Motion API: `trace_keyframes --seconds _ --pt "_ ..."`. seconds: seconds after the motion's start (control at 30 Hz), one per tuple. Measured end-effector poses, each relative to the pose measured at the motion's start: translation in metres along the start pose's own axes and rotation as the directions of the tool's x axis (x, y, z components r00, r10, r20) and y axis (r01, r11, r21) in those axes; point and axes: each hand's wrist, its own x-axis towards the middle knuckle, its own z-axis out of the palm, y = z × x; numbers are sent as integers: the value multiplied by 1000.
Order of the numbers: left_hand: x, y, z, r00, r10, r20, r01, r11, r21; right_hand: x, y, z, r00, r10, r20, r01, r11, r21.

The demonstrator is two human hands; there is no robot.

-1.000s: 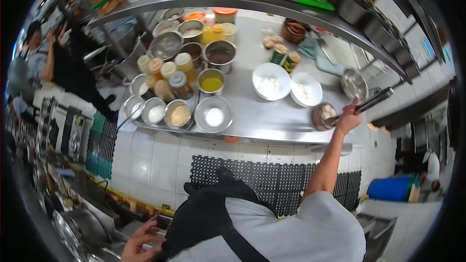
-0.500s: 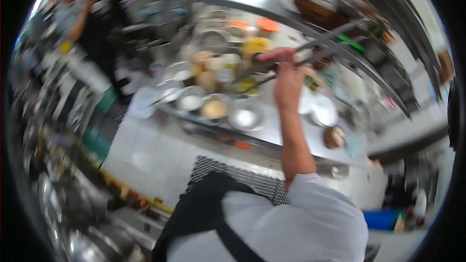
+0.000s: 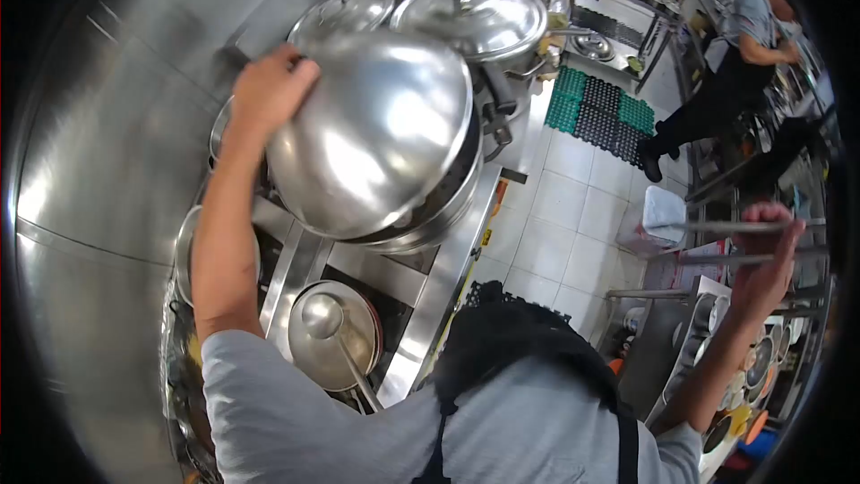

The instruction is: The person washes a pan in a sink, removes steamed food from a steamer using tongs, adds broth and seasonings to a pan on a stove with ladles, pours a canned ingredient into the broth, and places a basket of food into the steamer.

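Observation:
My left hand (image 3: 271, 88) grips the upper left rim of a big domed metal bowl (image 3: 372, 130), which lies upside down and tilted over a large pot (image 3: 439, 215) on the stove. A dark gap shows between the bowl and the pot at the lower right. Out to the right, my right hand (image 3: 761, 260) is closed around long metal tongs (image 3: 717, 228), whose two arms point left, apart, with nothing between them. Below the pot, a ladle (image 3: 322, 315) rests in a round pan (image 3: 309, 350).
Two lidded pots (image 3: 470, 18) stand behind the bowl. A person (image 3: 748, 45) in a dark apron stands at the upper right. A white container (image 3: 663, 211) is near the tongs. The counter with bowls and bottles (image 3: 761, 358) lies at the lower right.
The view has swung from the counter to the stove. My left hand, out of sight half a second ago, now holds the domed bowl. My right hand still has the tongs, now at the right.

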Motion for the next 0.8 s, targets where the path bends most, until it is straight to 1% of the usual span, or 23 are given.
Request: trace_keyframes --seconds 0.03,0.07,0.1,0.13,0.17,0.2,0.23,0.27,0.3,0.33,0.37,0.4,0.43,0.53,0.63,0.67,0.73,0.8 --pt "6 -20 -6 1000 -25 -13 23 996 -92 9 -2 34 998 23 59 -25 999 31" --pt "15 -52 -12 998 -50 -32 43 982 -182 21 -3 65 973 -4 229 -29 990 137" --pt "33 -106 -16 988 144 -63 -153 972 -178 27 -3 101 969 -2 246 -54 974 222" --pt "35 -128 -20 991 133 -33 -137 961 -239 32 -2 135 942 -57 331 -43 957 287" --pt "37 -150 -25 992 123 -3 -118 947 -299 38 2 165 927 -79 367 -45 947 319" --pt "30 -149 -45 991 -82 110 119 910 -398 42 11 196 914 -96 395 -63 927 369" --pt "24 -151 -57 935 -269 232 350 814 -464 41 15 230 935 -65 349 -68 931 357" --pt "21 -160 -58 932 -284 227 361 790 -495 36 19 264 937 -50 344 -74 938 340" --pt "18 -170 -60 929 -299 220 371 765 -526 34 31 298 941 -102 323 -25 930 367" --pt "15 -178 -59 925 -314 214 380 737 -559 26 35 323 929 -42 369 -90 938 335" --pt "11 -183 -56 934 -300 193 355 728 -587 19 38 349 911 18 412 -153 942 299" --pt "6 -188 -54 942 -289 173 333 717 -612 10 48 374 904 37 426 -208 909 362" --pt "2 -192 -53 950 -276 149 306 708 -636 4 62 397 881 47 471 -249 893 375" --pt "-7 -195 -52 955 -252 158 288 645 -708 -19 79 440 801 23 599 -247 923 295" --pt "-11 -197 -51 934 -341 107 324 684 -654 -29 94 460 711 19 703 -206 961 182" --pt "-12 -198 -51 936 -331 117 325 689 -647 -32 97 464 680 24 733 -182 974 136" --pt "-14 -198 -55 941 -311 137 324 701 -636 -38 99 472 651 12 759 -158 980 120" --pt "-16 -190 -59 934 -318 164 345 683 -644 -44 98 478 621 10 784 -140 985 98"
